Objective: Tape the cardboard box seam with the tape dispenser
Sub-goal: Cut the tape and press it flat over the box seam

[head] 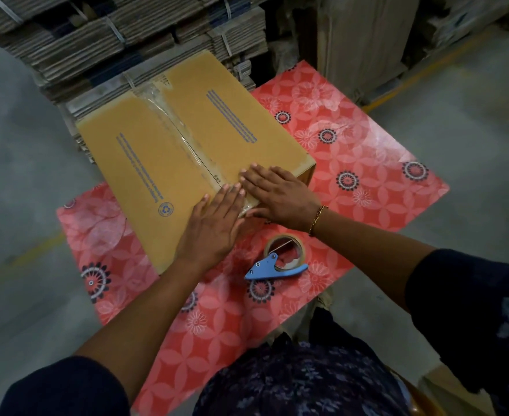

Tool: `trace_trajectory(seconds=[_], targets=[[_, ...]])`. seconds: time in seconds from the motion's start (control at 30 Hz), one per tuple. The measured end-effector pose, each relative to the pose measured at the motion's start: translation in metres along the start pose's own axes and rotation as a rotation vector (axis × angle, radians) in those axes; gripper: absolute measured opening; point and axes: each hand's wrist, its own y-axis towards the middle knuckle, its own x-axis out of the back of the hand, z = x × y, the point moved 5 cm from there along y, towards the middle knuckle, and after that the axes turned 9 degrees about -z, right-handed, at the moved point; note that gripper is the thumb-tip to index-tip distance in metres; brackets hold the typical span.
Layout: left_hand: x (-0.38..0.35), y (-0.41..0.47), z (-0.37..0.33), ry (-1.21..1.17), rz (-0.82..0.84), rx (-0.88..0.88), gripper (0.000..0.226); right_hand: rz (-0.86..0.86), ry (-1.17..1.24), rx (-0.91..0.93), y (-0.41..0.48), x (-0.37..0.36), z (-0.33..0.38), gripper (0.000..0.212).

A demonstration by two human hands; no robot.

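Note:
A closed brown cardboard box (163,157) with blue print lies on a red flowered table (367,163). Clear tape (169,115) runs along its centre seam from the far end to the near end. My left hand (214,223) lies flat, palm down, on the box's near end beside the seam. My right hand (277,193), a gold bracelet on its wrist, presses flat across the seam at the near edge, fingers together. The blue tape dispenser (277,265) with its roll of tape rests on the table just below my right wrist, held by neither hand.
Tall stacks of bundled flat cardboard (121,40) stand right behind the table. More cardboard sheets (367,34) lean at the back right. Grey concrete floor (13,175) with a yellow line surrounds the table. The box overhangs the table's far left side.

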Motion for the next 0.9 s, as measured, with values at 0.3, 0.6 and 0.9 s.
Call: trace_trajectory(seconds=[0.3, 0.6, 0.9], targets=[[0.0032, -0.0015, 0.0014, -0.039, 0.062, -0.016, 0.078, 0.044, -0.055, 0.098, 0.0000, -0.0005, -0.0074, 0.074], [0.0010, 0.0032, -0.0006, -0.064, -0.019, 0.064, 0.061, 0.056, -0.061, 0.069, -0.0008, -0.0019, -0.0053, 0.076], [-0.0004, 0.0026, -0.0023, 0.011, 0.042, -0.007, 0.074, 0.029, 0.026, 0.017, -0.0008, 0.0047, -0.0005, 0.078]])
